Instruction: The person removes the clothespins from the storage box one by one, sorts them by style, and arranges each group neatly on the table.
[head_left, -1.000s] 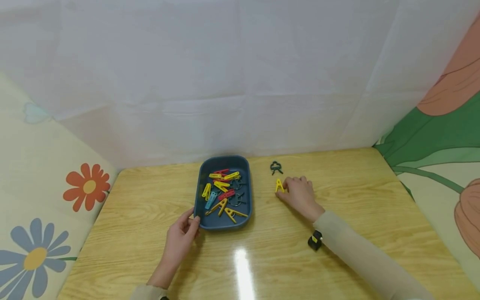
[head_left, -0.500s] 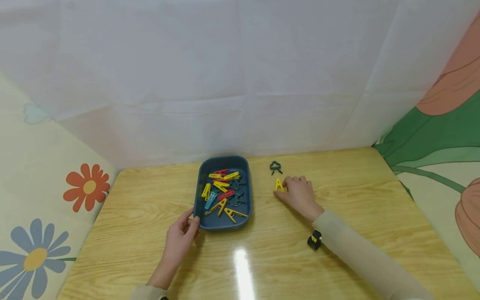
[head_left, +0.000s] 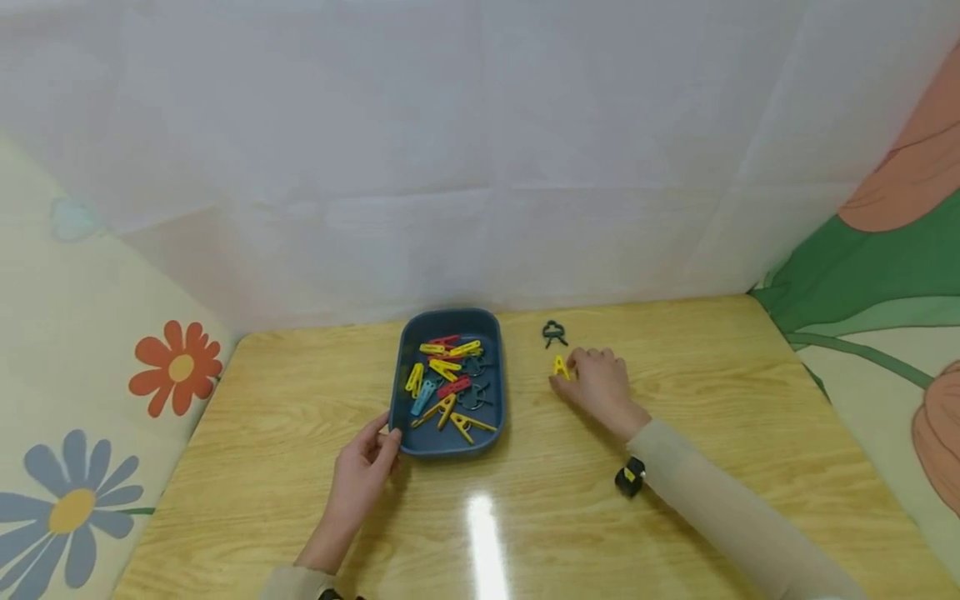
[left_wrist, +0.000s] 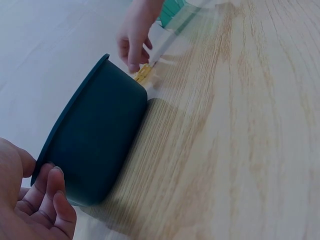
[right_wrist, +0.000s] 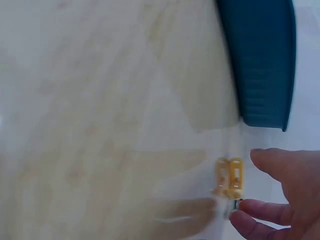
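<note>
A dark blue plastic tray stands on the table, holding several yellow, red, light blue and dark green clips. At its near left corner my left hand pinches the rim, with the thumb over the edge and the fingers against the outer wall in the left wrist view. To the right of the tray, a yellow clip rests on the table. My right hand is right by this clip; in the right wrist view the thumb and fingertips are spread apart beside it. A dark green clip lies just behind the yellow one.
The wooden table ends at a white cloth backdrop close behind the tray. Flower-printed cloths flank both sides. A black wrist device is on the right wrist. Light glares off the table's front middle.
The right thumb shifts slightly away from the yellow clip, which stays in nearly the same spot. The left hand keeps its place on the tray, and the head view drifts slightly.
</note>
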